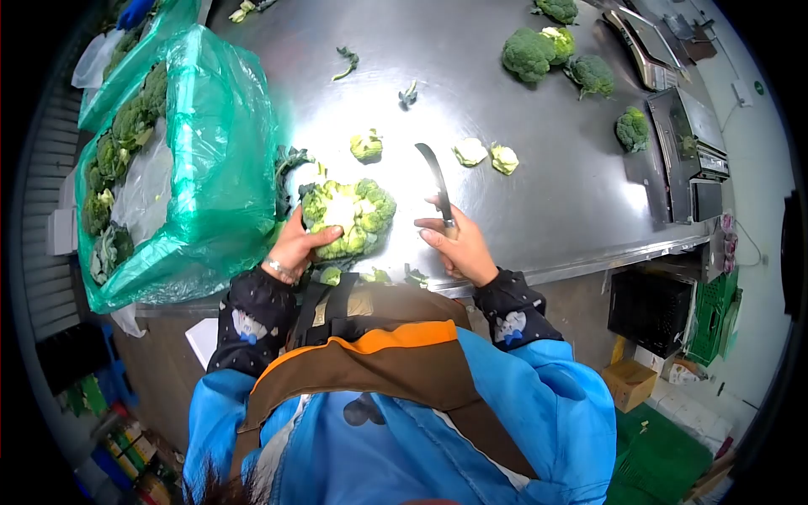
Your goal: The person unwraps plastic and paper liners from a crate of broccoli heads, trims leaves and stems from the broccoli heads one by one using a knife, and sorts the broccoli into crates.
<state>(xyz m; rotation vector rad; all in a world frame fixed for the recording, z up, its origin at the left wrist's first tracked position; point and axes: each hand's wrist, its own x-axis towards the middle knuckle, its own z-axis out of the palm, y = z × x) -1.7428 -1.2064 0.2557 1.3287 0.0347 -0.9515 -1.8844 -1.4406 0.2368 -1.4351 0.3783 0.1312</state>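
- Broccoli (349, 220) first: it's over the near side of your metal table (471, 97), pale middle facing up. Can't tell if it's touching the steel.
- Your left hand (299, 246) is half curled round its left side, thumb up on top, so you've got hold of it.
- Your right hand (463, 246) is just across from it, closed on the knife (439, 187), curved blade pointing away from you and clear of the broccoli.
- Loose florets nearby: one (366, 146) just beyond the broccoli, and two (486, 156) side by side past the knife. Leaf scraps (345, 64) are further up.
- The table's shiny grey, with a bright glare around your work.
- On your left there's a big green bag (223, 168), with more heads (130, 126) and some clear plastic inside.
- Far right of the table you've got a few whole heads (528, 55), then metal gear (688, 143) along the edge.
- Below that end: a black crate (650, 311), green crates (714, 324) beside it and a cardboard box (629, 384), with a green mat (661, 454) lower down.
- Room-wise, pale wall (757, 126) on the right, ribbed wall (52, 177) on the left, dull brownish floor (560, 316).
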